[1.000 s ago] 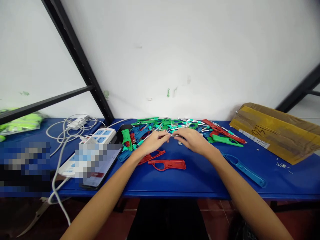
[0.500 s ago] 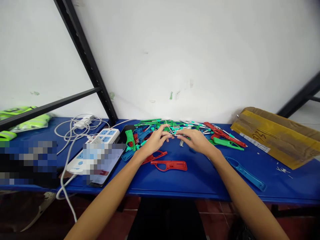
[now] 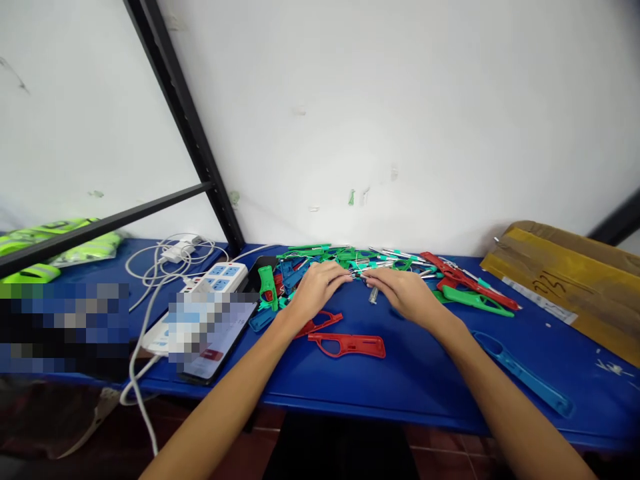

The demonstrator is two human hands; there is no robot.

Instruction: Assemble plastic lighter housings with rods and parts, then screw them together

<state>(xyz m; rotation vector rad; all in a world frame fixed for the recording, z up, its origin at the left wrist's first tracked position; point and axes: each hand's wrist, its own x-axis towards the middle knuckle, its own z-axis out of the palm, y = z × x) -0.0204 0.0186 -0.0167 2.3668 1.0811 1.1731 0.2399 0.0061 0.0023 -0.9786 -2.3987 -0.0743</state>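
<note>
My left hand [image 3: 319,288] and my right hand [image 3: 407,297] face each other over the near side of a heap of lighter parts [image 3: 345,255]. The fingertips of both hands are pinched together, with a narrow gap between the hands. What they pinch is small and mostly hidden. Just below the right fingertips lies a small clear part [image 3: 373,295]. A red lighter handle half [image 3: 360,345] rests in front of the hands, and a second red half [image 3: 323,323] lies partly behind my left forearm.
Right of my arm lie a blue handle half [image 3: 537,380], a green one [image 3: 477,300] and a red one [image 3: 465,277]. A taped cardboard box [image 3: 570,287] stands at the right. At left are a white power strip [image 3: 220,283], a phone [image 3: 215,353] and white cables [image 3: 150,267].
The whole scene has shifted slightly in view as the camera turned. The thin dark piece seen between my fingertips before is now harder to see. Both hands stay over the same spot.
</note>
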